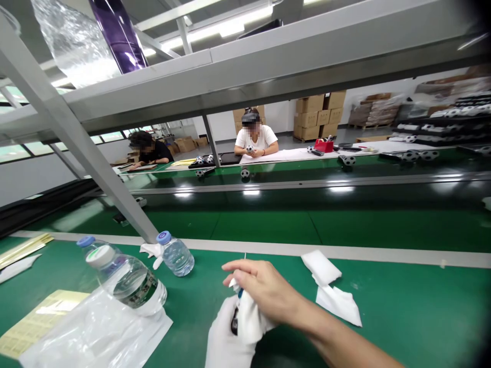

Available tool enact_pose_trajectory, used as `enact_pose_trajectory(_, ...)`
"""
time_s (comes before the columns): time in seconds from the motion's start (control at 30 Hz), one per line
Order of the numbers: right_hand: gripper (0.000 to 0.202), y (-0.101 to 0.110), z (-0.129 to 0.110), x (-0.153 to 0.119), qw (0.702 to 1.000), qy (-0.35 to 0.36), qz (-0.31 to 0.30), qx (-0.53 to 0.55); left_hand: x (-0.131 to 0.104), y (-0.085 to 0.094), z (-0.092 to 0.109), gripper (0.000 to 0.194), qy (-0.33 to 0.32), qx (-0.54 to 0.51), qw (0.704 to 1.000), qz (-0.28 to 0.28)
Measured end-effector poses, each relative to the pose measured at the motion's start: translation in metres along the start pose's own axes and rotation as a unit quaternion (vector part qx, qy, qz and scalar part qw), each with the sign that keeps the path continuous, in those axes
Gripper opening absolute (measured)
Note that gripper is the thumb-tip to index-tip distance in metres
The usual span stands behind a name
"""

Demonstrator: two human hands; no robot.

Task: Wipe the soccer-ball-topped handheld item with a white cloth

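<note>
My left hand [228, 337] wears a white glove and is closed around a small dark object [235, 321], most of which is covered. My bare right hand [264, 286] lies over it, its fingers bent, pressing a white cloth [251, 319] against the object. A bit of blue shows between the hands. Right of my hands, a folded white cloth [322, 267] and another white piece [339, 305] lie on the green table [284, 258].
Water bottles [175, 254] [126, 281] stand at the left beside a clear plastic bag [95, 332] and a yellow sheet [42, 319]. A slanted metal post [111, 179] rises behind them. Across the conveyor [268, 225], a person [256, 138] holds a football-patterned item.
</note>
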State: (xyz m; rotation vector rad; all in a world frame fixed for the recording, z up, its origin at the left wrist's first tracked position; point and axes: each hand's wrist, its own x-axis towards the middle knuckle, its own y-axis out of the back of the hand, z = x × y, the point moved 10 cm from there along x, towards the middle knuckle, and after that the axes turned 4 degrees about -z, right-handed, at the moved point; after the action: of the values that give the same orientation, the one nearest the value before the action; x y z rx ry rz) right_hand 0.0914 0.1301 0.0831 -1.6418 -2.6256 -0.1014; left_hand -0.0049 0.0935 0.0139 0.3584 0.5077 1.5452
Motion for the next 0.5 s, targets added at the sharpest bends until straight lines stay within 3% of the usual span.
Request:
enact_pose_trajectory(0.07, 0.026, -0.006, 0.023, 0.005, 0.972, -0.074, -0.047, 0.218, -0.004, 0.007, 0.007, 0.017, -0.026, 0.018, 0.999, 0.018)
enact_pose_trajectory(0.13, 0.029, -0.007, 0.041, 0.007, 0.925, -0.099, -0.047, 0.365, -0.005, 0.008, 0.011, 0.021, -0.040, 0.020, 0.999, 0.029)
enact_pose_trajectory(0.2, 0.032, 0.000, 0.060, 0.006, 0.900, -0.093, -0.008, 0.427, -0.005, 0.008, 0.014, 0.022, -0.053, 0.000, 0.998, 0.041)
enact_pose_trajectory(0.33, 0.029, 0.036, 0.090, -0.007, 0.877, -0.089, 0.142, 0.451, 0.000, 0.010, 0.014, 0.030, -0.031, -0.079, 0.994, 0.061)
enact_pose_trajectory(0.37, 0.029, 0.048, 0.088, -0.011, 0.876, -0.077, 0.175, 0.444, 0.002, 0.007, 0.009, 0.028, 0.001, -0.101, 0.994, 0.042)
enact_pose_trajectory(0.43, 0.029, 0.070, 0.072, -0.017, 0.881, -0.033, 0.215, 0.419, 0.003, -0.014, -0.002, 0.018, 0.083, -0.159, 0.982, -0.056)
enact_pose_trajectory(0.5, 0.029, 0.087, 0.045, -0.024, 0.896, 0.020, 0.235, 0.376, -0.006, -0.043, -0.005, 0.015, 0.145, -0.262, 0.934, -0.198)
